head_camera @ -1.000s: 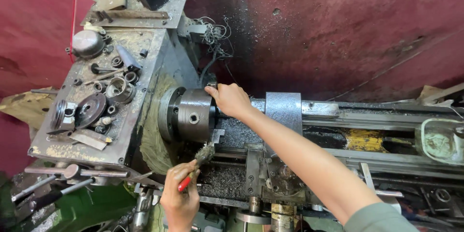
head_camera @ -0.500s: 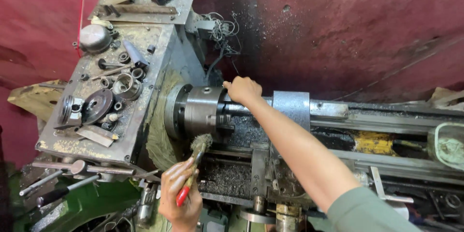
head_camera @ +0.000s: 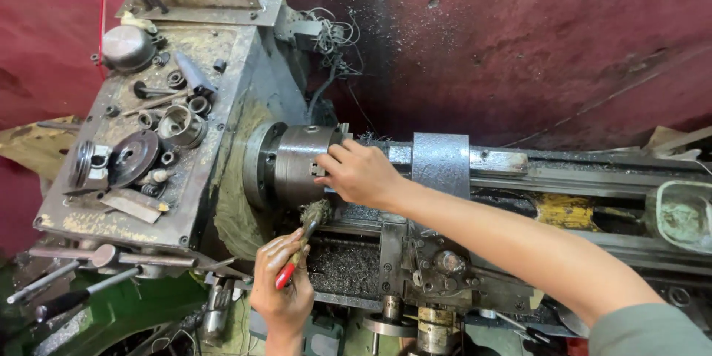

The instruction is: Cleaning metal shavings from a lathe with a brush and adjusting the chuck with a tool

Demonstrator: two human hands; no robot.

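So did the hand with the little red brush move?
Yes. The left hand has lifted the brush up toward the lathe chuck; its bristles now sit just under the chuck, closer than before.

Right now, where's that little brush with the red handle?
In the head view, the brush sits low and left of centre, held in the left hand, its dirty bristles pointing up just under the lathe chuck that the right hand grips.

No packages, labels, signs or screens visible anywhere in view.
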